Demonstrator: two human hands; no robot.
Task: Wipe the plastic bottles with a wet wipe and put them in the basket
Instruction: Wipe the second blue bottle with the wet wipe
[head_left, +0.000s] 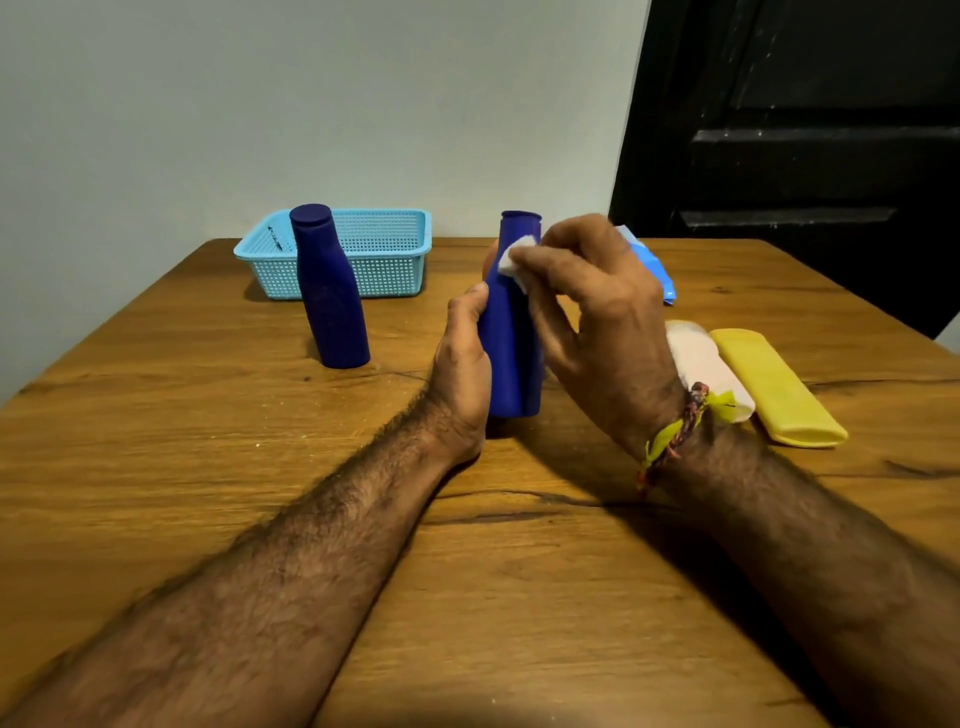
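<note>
— Wooden table (260, 467) first: what have you got on it?

— Your light-blue mesh basket (395, 249) sits at the far edge near the wall. One dark blue bottle (330, 296) stands upright just in front of the basket's left part, cap on. To your right lie a pale pink bottle (701, 358) and a yellow bottle (774, 384), both on their sides and touching along their length.

— And the one you're working on?

— A second blue bottle (511, 338) stands upright mid-table. Your left hand (462, 364) wraps its lower body, thumb on the near side, so that grip is clamped on the bottle.

— The other hand?

— Your right hand (592, 301) pinches a white wet wipe (514, 260) against the bottle's neck, just under the cap; that grip is closed on the wipe. A braided thread band (675, 431) circles that wrist.

— Anything behind?

— A blue packet (660, 275) peeks out past your right hand; what it is, you can't tell.
</note>
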